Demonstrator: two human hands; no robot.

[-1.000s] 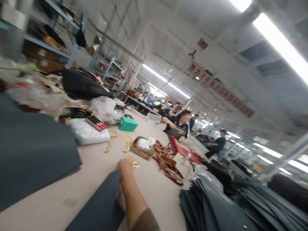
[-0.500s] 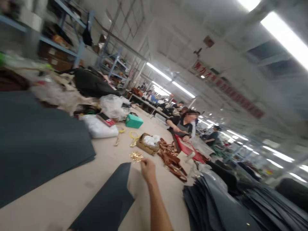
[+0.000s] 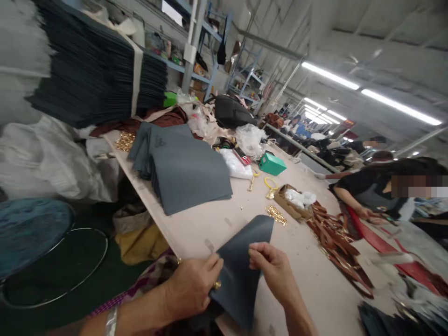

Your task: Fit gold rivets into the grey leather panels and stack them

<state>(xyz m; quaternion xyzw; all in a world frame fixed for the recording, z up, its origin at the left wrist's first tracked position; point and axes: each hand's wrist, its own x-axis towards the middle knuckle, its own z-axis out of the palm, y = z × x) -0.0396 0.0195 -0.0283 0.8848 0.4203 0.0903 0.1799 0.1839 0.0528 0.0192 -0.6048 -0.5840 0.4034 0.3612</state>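
Observation:
A dark blue-grey sheet (image 3: 238, 275), leather-like and curved, lies partly over the table's near edge. My left hand (image 3: 194, 287) is closed on its left edge, thumb and fingers pinching it; a gold ring shows on a finger. Over the sheet's right side, my right hand (image 3: 275, 270) has its thumb and fingertips pressed together. Whatever may be between them is too small to make out. Just beyond the sheet lies a small pile of gold metal pieces (image 3: 276, 214).
A stack of similar sheets (image 3: 189, 168) lies on the table's left. Beyond the gold pile are a cardboard box (image 3: 290, 212), brown straps (image 3: 336, 242) and a green box (image 3: 272, 163). A co-worker (image 3: 371, 196) works across the table. A blue stool (image 3: 35, 233) stands left.
My view has swung left and down. My right hand has come back from beside the gold pile to the sheet. My left hand has come into view, holding the sheet's edge.

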